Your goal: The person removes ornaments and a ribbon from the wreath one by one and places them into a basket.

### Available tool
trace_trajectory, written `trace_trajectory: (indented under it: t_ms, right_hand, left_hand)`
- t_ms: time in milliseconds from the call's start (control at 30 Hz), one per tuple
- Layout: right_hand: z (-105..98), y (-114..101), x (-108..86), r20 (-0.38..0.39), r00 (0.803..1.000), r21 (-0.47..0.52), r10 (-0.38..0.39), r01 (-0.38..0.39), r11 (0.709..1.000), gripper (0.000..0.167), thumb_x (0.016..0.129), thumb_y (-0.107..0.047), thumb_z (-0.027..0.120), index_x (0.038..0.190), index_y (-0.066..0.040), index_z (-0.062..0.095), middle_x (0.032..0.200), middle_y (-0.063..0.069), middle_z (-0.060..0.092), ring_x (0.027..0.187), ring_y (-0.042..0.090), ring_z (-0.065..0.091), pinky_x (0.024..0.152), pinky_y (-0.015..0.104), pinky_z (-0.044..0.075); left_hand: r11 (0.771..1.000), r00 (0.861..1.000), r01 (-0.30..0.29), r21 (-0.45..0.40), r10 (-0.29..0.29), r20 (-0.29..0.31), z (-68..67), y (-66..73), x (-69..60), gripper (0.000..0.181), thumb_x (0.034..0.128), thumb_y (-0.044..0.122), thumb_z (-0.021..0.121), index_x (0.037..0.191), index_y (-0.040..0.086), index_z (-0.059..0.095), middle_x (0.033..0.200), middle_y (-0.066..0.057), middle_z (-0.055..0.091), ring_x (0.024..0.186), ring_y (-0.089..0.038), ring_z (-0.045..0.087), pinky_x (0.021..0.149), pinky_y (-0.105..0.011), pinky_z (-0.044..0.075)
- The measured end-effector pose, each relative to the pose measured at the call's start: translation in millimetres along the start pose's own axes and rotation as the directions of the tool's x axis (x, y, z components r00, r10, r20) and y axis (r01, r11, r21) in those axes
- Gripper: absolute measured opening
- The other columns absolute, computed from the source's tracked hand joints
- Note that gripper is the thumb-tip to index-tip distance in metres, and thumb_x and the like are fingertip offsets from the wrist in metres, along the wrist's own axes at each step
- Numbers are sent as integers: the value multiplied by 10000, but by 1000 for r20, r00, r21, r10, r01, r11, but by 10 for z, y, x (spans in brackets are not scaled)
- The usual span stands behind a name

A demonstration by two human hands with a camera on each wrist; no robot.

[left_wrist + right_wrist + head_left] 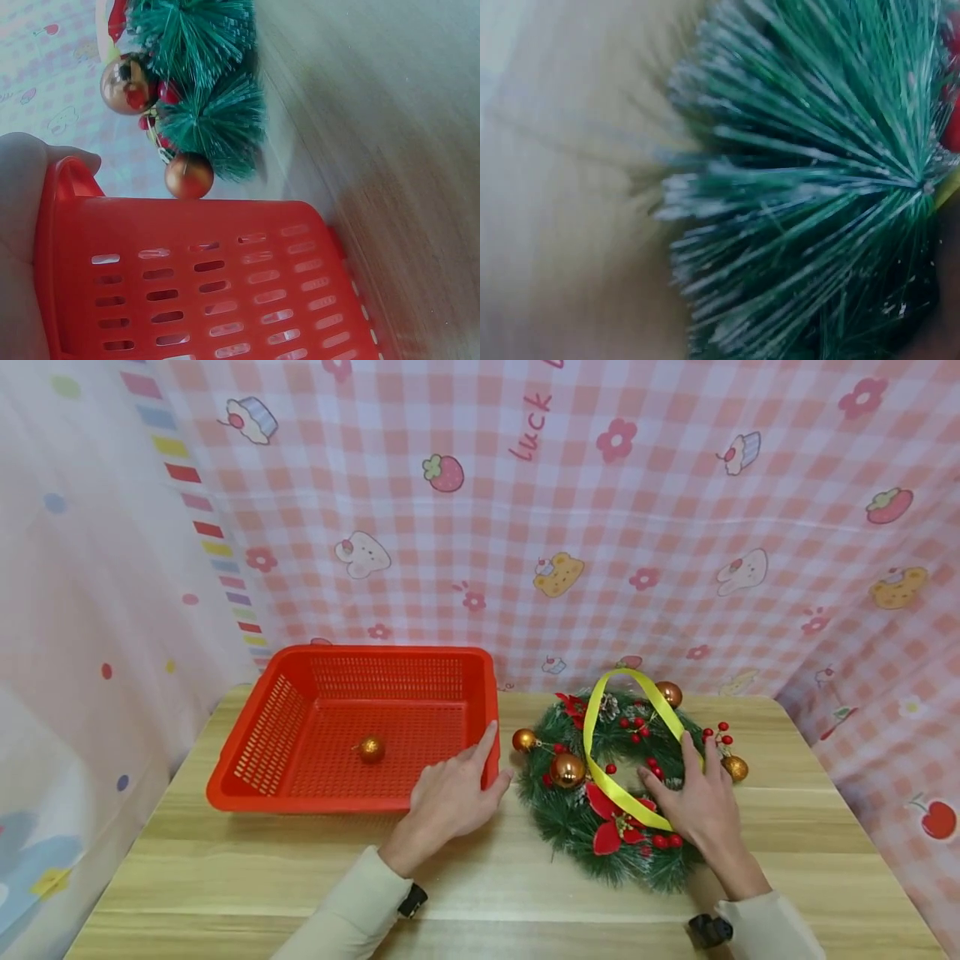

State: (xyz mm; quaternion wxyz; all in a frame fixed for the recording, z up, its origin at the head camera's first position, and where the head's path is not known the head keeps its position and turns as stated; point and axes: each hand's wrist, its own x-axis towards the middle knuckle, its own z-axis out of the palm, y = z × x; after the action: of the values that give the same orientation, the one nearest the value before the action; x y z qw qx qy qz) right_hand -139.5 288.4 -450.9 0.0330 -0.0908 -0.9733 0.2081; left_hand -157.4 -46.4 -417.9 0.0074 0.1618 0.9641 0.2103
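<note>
A red plastic basket point(300, 800) with slotted walls stands on the table; a gold ball ornament point(371, 749) lies inside. My left hand point(453, 802) rests on the basket's front right corner, index finger stretched along the rim and thumb out to the side. In the left wrist view the slotted basket wall point(187, 277) is beside the hand. My right hand point(701, 797) lies over the right part of a green wreath point(558, 818), fingers spread, near its yellow ribbon loop point(596, 727). In the right wrist view, needles point(802, 180) hide most of that hand.
Gold balls point(567, 770), red berries point(637, 727) and a red poinsettia point(607, 827) decorate the wreath. Both things stand on a wooden table point(480, 902). A pink checked curtain point(495, 527) hangs behind the table's back edge.
</note>
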Motion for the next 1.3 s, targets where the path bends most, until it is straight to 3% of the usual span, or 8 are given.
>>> trace_trajectory:
  t_ms: [233, 433, 733, 833, 933, 1067, 1167, 1300]
  right_hand:
    - [-36, 104, 108, 26, 994, 9, -105, 105, 994, 949, 943, -616, 520, 1587, -47, 118, 1604, 320, 19, 1316, 686, 192, 993, 781, 236]
    - [-76, 176, 176, 46, 983, 21, -177, 176, 984, 899, 965, -580, 504, 1589, -55, 124, 1613, 296, 48, 1356, 646, 179, 1022, 773, 195]
    - [-60, 210, 179, 42, 976, 20, -214, 214, 977, 855, 981, -563, 488, 1591, -73, 144, 1606, 304, 81, 1369, 622, 189, 1024, 766, 200]
    - [-57, 204, 175, 49, 976, 17, -214, 213, 977, 853, 982, -566, 483, 1592, -76, 142, 1606, 304, 80, 1373, 620, 183, 1030, 764, 196]
    - [-58, 199, 177, 55, 976, 13, -211, 211, 977, 853, 984, -569, 476, 1590, -70, 144, 1605, 307, 77, 1378, 619, 176, 1045, 755, 186]
    - [-59, 200, 178, 56, 977, 10, -207, 207, 978, 858, 980, -576, 476, 1589, -67, 149, 1604, 308, 81, 1379, 620, 173, 1044, 757, 185]
    - [-59, 204, 176, 51, 976, 4, -211, 211, 978, 859, 979, -578, 479, 1588, -66, 156, 1602, 310, 91, 1373, 624, 180, 1028, 766, 199]
    - [-68, 211, 181, 55, 974, -5, -219, 219, 976, 853, 980, -573, 480, 1587, -65, 161, 1604, 301, 101, 1369, 623, 190, 1020, 766, 215]
  left_hand:
    - [1000, 1000, 8, -3, -8, 7, -4, 4, 3, 721, 992, 561, 429, 1597, 252, 189, 1435, -75, 556, 398, -96, 230, 376, -241, 188]
    - [1000, 1000, 20, -2, -20, 4, -10, 18, -8, 711, 990, 538, 461, 1593, 260, 208, 1440, -63, 552, 398, -122, 315, 380, -264, 249]
    - [999, 999, 34, -12, -34, 18, -36, 29, 2, 714, 984, 528, 485, 1592, 268, 216, 1358, -99, 612, 462, -154, 430, 416, -292, 332]
    - [999, 999, 45, -26, -44, 30, -53, 34, 8, 716, 980, 527, 496, 1590, 265, 227, 1314, -121, 626, 574, -198, 541, 490, -326, 410]
    - [997, 998, 59, -54, -57, 40, -75, 46, 9, 717, 974, 515, 520, 1586, 259, 247, 1378, -167, 569, 880, -310, 656, 679, -429, 520]
    - [988, 995, 88, -124, -83, 50, -105, 81, 9, 712, 965, 480, 563, 1575, 237, 286, 1518, -221, 403, 1315, -451, 465, 984, -624, 430]
    - [982, 996, 82, -172, -78, 35, -115, 116, 11, 709, 957, 440, 602, 1560, 189, 325, 1552, -234, 335, 1391, -458, 355, 1067, -649, 336]
    - [976, 998, 4, -220, -16, -55, -104, 173, 12, 666, 939, 365, 657, 1508, 118, 413, 1538, -224, 351, 1394, -397, 338, 1103, -597, 319]
